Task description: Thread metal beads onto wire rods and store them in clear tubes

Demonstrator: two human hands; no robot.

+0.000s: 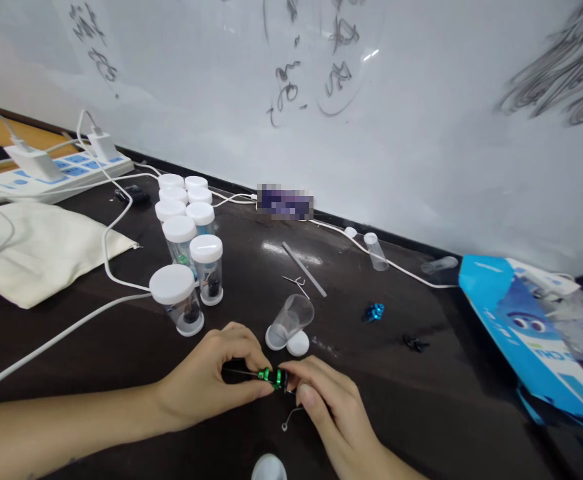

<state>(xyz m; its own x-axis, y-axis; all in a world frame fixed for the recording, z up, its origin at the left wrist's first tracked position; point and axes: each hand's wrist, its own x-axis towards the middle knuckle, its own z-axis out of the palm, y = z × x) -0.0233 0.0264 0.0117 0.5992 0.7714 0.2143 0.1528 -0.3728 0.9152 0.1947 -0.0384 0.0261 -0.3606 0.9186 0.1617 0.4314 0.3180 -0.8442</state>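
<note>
Live at the desk: you've got both hands dead centre-low, clock set on the green metal part [278,378]. Your L hand [194,373] has it pinched btwn thumb & forefinger on the 9 o'clock side; a thin rod [241,371] runs off it to 9, across the gap btwn those same fingers. Your R hand [336,400] comes in from 4 o'clock, thumb & fingers bent, gripping the dark end [285,379] of the part. Both sets of fingertips meet nearly tip to tip. A looped wire [285,425] pokes out under your R fingers, approx 5 o'clock; can't tell if it's attached.

Round the dial now! Just past 12, a clear cup [299,312], tilted in view, w/ a white lid [298,344] right by its base. Farther out that way, thin metal bits [296,283] & a clear stick [305,269]. At 2, a blue metal piece [374,312] on its own; black bits [415,343] nearer 3. Blue box [536,360] out at 3. Approx 1 o'clock, far back, a clear tube [377,255].

10 to 11: white-capped jars [172,285] clustered, dark pieces inside the front ones. Past them, a cream cloth bag [46,247] at 10. White round top [269,468] down at 6, cut by the frame edge.
</note>
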